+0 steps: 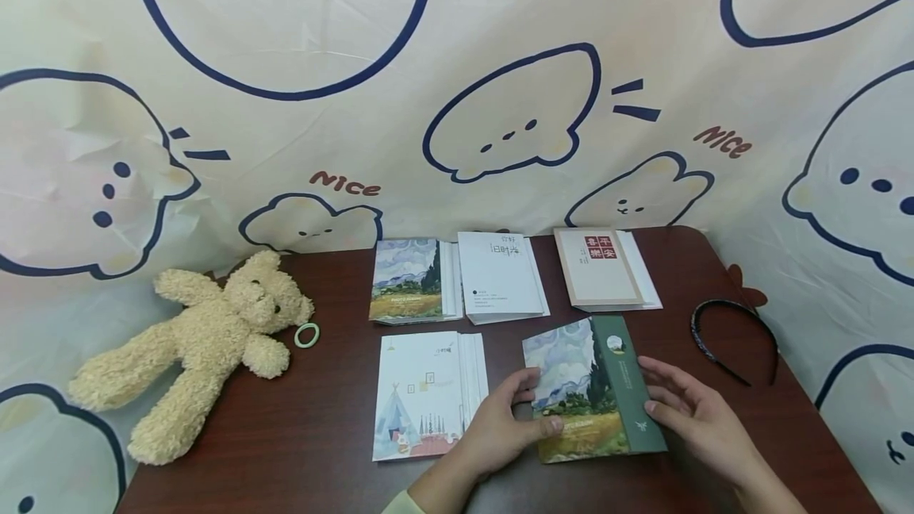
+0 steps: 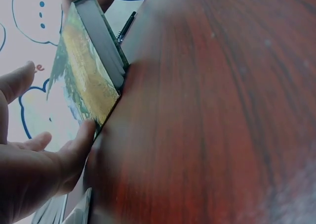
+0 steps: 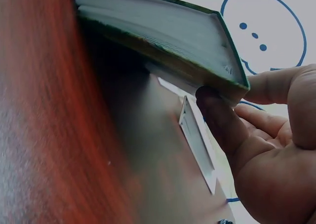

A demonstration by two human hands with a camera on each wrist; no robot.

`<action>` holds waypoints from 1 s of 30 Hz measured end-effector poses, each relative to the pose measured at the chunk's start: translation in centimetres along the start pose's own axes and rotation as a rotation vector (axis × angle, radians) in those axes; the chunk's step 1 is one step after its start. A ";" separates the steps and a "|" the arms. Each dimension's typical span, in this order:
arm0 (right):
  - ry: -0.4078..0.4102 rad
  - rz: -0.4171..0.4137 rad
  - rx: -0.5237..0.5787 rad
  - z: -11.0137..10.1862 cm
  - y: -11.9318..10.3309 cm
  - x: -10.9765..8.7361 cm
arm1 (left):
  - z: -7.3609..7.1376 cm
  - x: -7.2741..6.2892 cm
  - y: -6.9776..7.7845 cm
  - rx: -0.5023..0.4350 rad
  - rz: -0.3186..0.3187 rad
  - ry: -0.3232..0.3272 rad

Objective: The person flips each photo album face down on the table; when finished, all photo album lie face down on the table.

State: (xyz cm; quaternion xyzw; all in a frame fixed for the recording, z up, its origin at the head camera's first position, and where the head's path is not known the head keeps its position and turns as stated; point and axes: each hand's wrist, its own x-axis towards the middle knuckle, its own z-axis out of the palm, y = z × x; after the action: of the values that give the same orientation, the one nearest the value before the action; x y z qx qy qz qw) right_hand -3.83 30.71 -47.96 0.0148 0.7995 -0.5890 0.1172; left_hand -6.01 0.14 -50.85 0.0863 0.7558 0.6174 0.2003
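A photo album (image 1: 571, 395) with a painted landscape cover and green spine stands tilted above the dark wooden table (image 1: 314, 450), its spine side raised. My right hand (image 1: 700, 419) pinches the spine edge, and in the right wrist view the fingers (image 3: 222, 117) are on both sides of the album's corner (image 3: 232, 83). My left hand (image 1: 503, 427) is at the album's left edge. In the left wrist view a fingertip (image 2: 88, 129) touches that edge, while the thumb stands apart from the painted cover (image 2: 89, 70).
Behind lie another landscape album (image 1: 407, 280), a white album (image 1: 500, 276) and a beige-bordered album (image 1: 600, 268). A tent-picture album (image 1: 417, 399) is left of my left hand. A teddy bear (image 1: 214, 331) and green ring (image 1: 307, 335) lie left; a black headband (image 1: 701, 331) lies right.
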 end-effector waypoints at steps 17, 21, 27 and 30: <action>0.025 0.087 -0.113 0.4 1.8 0.8 | 0.2 0.0 0.1 0.031 0.010 -0.006; 0.015 0.135 -0.178 0.2 2.0 1.0 | 0.1 -0.1 0.2 0.024 0.014 -0.011; 0.009 0.153 -0.218 0.2 2.4 1.2 | 0.0 -0.2 0.3 0.017 0.012 -0.023; 0.018 0.158 -0.235 0.4 2.6 1.3 | 0.0 -0.2 0.3 0.011 0.012 -0.025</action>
State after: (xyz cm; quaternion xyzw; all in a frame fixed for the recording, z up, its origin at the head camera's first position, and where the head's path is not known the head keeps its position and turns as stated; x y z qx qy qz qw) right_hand -4.59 30.99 -50.74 0.0693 0.8602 -0.4802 0.1567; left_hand -5.88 0.15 -50.48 0.0995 0.7563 0.6132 0.2054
